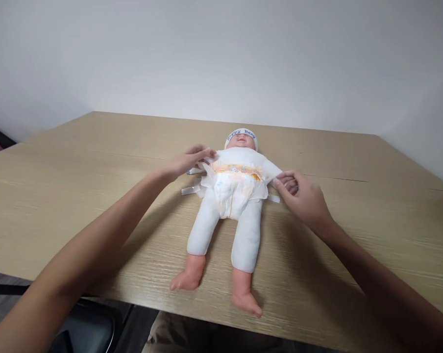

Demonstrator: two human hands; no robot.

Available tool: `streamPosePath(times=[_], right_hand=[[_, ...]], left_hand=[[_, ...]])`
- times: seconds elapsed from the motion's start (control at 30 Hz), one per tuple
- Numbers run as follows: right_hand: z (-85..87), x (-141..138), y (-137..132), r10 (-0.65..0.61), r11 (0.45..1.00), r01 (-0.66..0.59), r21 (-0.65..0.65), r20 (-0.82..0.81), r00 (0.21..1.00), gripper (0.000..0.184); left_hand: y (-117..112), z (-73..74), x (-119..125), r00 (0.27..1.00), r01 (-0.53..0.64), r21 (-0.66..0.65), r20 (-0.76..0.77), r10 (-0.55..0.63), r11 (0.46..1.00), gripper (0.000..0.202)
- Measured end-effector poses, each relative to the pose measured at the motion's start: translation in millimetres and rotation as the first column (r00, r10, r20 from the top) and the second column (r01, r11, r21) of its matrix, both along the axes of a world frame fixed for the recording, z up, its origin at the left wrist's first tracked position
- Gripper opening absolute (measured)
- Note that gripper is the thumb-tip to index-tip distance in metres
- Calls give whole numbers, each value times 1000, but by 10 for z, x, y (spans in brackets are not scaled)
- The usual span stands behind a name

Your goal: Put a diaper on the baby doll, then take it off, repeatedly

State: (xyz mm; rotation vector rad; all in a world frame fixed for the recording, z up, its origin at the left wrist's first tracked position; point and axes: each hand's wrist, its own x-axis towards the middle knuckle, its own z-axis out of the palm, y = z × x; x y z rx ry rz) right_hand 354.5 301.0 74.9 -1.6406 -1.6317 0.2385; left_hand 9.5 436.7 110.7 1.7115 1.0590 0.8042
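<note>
A baby doll lies on its back on the table, with a white cloth body and a cap lettered "Happy Baby". Around its hips is a white diaper with an orange patterned waistband. The diaper's side tabs stick out unfastened, one tab at the left and another tab at the right. My left hand has its fingers closed about the doll's arm on the left, near the shoulder. Lower down on the right, my right hand pinches the end of the doll's other arm.
The wooden table has thin seams across it and meets a pale wall at the back. A dark chair stands below the front edge at the left. My trouser leg shows beside it.
</note>
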Motion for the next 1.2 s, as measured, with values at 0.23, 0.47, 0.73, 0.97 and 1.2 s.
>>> streamPosePath(times=[0.23,0.47,0.73,0.97,1.2], right_hand=[[-320,96,-243,16,999,1,-54,313,950,36],[-353,209,-183,-43,981,77,-180,183,982,43],[-337,198,-145,-81,943,86,-322,27,996,54],[-51,227,-131,56,928,-205,-310,-428,902,53],[209,-201,215,149,927,-290,-236,-479,865,42]], left_hand=[[-501,389,417,978,168,558,-199,-66,813,31],[-607,117,986,838,463,598,-535,-103,654,38],[-606,-49,1018,852,418,639,-523,-33,646,49],[-611,-81,1032,845,391,613,-534,-5,687,60],[-626,-42,1037,829,398,568,-559,-18,721,66]])
